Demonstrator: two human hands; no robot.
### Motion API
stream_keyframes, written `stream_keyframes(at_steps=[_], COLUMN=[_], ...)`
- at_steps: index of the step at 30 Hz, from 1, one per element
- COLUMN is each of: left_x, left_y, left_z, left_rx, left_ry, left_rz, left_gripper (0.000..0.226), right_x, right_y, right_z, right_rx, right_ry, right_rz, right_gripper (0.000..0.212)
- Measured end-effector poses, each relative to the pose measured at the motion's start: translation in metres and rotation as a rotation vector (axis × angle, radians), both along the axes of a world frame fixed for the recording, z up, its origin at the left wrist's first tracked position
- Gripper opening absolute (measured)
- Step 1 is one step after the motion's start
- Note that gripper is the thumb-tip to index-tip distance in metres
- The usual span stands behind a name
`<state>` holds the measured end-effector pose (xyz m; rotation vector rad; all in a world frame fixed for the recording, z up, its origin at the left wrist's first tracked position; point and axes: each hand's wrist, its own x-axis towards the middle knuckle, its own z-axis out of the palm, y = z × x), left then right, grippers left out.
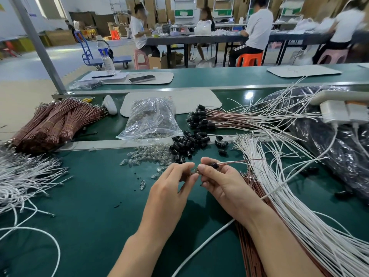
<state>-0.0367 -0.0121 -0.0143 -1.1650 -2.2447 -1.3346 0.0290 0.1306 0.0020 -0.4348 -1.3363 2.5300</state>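
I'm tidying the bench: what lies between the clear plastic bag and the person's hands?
In the head view, a metal rail and a heap of small clear bulbs lie there.

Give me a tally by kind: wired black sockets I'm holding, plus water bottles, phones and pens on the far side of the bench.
Wired black socket, held: 1
Water bottle: 1
Phone: 1
Pen: 1
Total: 4

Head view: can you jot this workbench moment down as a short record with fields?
Right hand: pinches black socket, its wires trailing right
Left hand: pinches glinting part at the socket's mouth
Nearby: loose black sockets, clear bulbs, plastic bag
Surface: green mat
Sides: white wires right, brown bundles left
Work: seemingly joining part and socket
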Motion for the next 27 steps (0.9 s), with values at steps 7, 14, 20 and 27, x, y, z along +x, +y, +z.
stream_keyframes(at_steps=[7,14,20,27], left_x=[0.0016,0.0028,0.0011,0.0007], left_y=[-0.0025,-0.0015,-0.0018,-0.0005], left_z=[0.0016,0.0025,0.0023,0.0004], left_rx=[-0.026,0.010,0.024,0.025], left_ry=[0.000,-0.005,0.003,-0.010], left_rz=[-0.021,-0.016,-0.009,-0.013], left_gripper=[0.012,0.009,0.010,0.016], right_x=[0.0008,0.0012,0.0014,0.0014], right_y=[-0.0007,-0.0018,-0.0020,-0.0011], right_z=[-0.0012,-0.0005,0.0001,0.0000], right_rx=[0.016,-0.011,-0.012,0.020], right_ry=[-0.006,0.013,0.012,0.018], right_rz=[0.014,0.034,0.027,0.009], right_gripper=[0.033,0.032,0.028,0.027])
